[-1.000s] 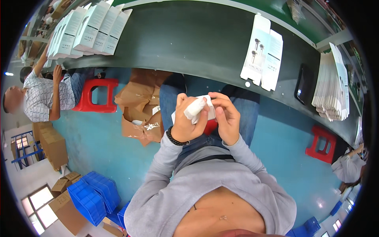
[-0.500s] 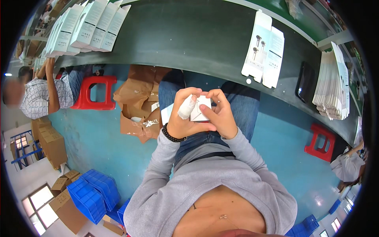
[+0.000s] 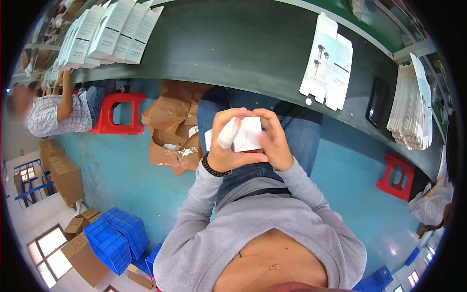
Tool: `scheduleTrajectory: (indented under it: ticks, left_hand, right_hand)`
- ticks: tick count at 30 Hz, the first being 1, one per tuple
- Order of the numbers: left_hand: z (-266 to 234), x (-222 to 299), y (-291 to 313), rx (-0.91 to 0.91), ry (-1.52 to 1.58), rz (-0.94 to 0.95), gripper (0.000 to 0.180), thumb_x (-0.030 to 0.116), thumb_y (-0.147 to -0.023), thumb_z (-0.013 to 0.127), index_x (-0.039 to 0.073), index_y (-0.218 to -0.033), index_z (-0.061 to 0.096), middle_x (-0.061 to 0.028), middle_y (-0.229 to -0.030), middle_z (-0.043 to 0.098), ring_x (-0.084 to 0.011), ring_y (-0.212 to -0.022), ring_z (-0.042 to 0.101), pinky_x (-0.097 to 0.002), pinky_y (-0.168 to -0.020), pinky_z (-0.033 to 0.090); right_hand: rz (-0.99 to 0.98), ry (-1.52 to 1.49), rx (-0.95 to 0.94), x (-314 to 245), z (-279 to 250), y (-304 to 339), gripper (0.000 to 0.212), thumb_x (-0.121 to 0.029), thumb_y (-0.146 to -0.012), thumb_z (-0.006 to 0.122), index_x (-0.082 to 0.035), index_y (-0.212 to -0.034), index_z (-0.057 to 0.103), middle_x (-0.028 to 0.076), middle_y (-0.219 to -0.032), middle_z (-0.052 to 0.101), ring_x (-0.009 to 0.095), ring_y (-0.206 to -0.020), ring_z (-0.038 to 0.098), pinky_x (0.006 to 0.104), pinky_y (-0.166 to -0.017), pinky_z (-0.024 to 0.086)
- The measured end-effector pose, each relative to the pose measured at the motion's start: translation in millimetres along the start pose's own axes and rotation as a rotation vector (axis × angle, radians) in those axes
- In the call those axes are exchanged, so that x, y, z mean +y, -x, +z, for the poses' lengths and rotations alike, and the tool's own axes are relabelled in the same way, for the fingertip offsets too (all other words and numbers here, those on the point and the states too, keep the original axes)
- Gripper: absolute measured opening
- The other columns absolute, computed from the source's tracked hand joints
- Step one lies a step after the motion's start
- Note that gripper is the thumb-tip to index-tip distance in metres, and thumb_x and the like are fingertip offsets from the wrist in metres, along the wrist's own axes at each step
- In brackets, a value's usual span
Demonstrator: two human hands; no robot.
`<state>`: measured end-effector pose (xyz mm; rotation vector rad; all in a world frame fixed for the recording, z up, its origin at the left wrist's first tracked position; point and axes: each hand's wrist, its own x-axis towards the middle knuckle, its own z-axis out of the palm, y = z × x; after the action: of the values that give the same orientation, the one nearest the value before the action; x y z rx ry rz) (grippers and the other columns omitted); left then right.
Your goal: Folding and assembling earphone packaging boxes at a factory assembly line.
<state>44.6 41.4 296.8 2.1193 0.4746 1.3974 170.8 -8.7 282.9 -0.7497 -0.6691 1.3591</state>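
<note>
A small white carton (image 3: 249, 135) is held over my lap, its closed end with crossing fold lines facing up. My left hand (image 3: 227, 138) wraps its left side, the thumb along the near edge; one finger carries a white bandage. Curved around the far right corner, my right hand (image 3: 273, 138) touches the box with its fingers, while its thumb is blurred by the right edge. Most of the carton's length is hidden beneath the hands.
Folded white cartons (image 3: 104, 36) stand on the dark table (image 3: 228, 44) at the left. Two flat cartons (image 3: 327, 63), a black phone (image 3: 378, 102) and a stack of flat cartons (image 3: 408, 107) lie at the right. An opened brown box (image 3: 170, 155) sits on the floor; another person (image 3: 65, 109) works at far left.
My right thumb has lifted off the carton's end and moved to its right edge, baring the end panel. The left hand keeps its hold.
</note>
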Motion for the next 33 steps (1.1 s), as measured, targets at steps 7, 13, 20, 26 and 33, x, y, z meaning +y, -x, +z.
scheduleTrajectory:
  ticks: [7, 13, 20, 26, 33]
  left_hand:
    - [-44, 26, -24, 0.024, 0.079, -0.387, 0.088, 0.043, -0.060, 0.081, 0.000, -0.124, 0.040, -0.0181, -0.130, 0.035, -0.0266, -0.114, 0.042, -0.0360, -0.089, 0.041]
    - [-168, 64, -78, -0.111, -0.797, -0.028, 0.081, 0.031, -0.067, 0.079, -0.001, -0.129, 0.039, -0.0176, -0.121, 0.049, -0.0273, -0.109, 0.051, -0.0383, -0.091, 0.041]
    - [-270, -66, -153, 0.636, -0.452, -0.095, 0.071, 0.020, -0.080, 0.068, -0.004, -0.132, 0.027, -0.0207, -0.121, 0.045, -0.0271, -0.114, 0.046, -0.0359, -0.094, 0.039]
    - [-263, -112, -142, 0.755, -1.525, -0.207, 0.071, 0.042, -0.072, 0.070, 0.001, -0.124, 0.045, -0.0283, -0.128, 0.036, -0.0415, -0.120, 0.032, -0.0485, -0.100, 0.025]
    - [-118, -24, -104, -0.009, -0.678, 0.194, 0.099, 0.052, -0.051, 0.081, 0.003, -0.127, 0.041, -0.0227, -0.137, 0.023, -0.0422, -0.130, 0.017, -0.0588, -0.102, 0.013]
  right_hand:
    - [-0.138, 0.756, -0.308, -5, -5, 1, 0.095, -0.035, -0.061, 0.081, -0.003, -0.136, 0.032, 0.015, -0.113, 0.056, 0.016, -0.085, 0.062, 0.0265, -0.074, 0.047]
    - [-0.549, 1.114, -0.354, -90, -10, -30, 0.080, -0.038, -0.066, 0.075, 0.000, -0.129, 0.042, 0.019, -0.123, 0.050, 0.028, -0.097, 0.057, 0.0365, -0.084, 0.044]
    - [-0.488, 1.967, 0.031, -106, -83, -41, 0.078, -0.033, -0.067, 0.073, -0.008, -0.133, 0.039, 0.021, -0.137, 0.034, 0.038, -0.124, 0.032, 0.0457, -0.101, 0.027]
    - [-0.275, 2.021, -0.081, -104, -112, -3, 0.059, -0.016, -0.071, 0.069, -0.010, -0.125, 0.048, 0.020, -0.134, 0.037, 0.039, -0.124, 0.033, 0.0467, -0.100, 0.028]
    - [-0.761, 1.471, -0.001, -135, -64, 24, 0.025, -0.013, -0.082, 0.056, 0.006, -0.098, 0.061, 0.020, -0.094, 0.063, 0.034, -0.083, 0.062, 0.0401, -0.074, 0.048]
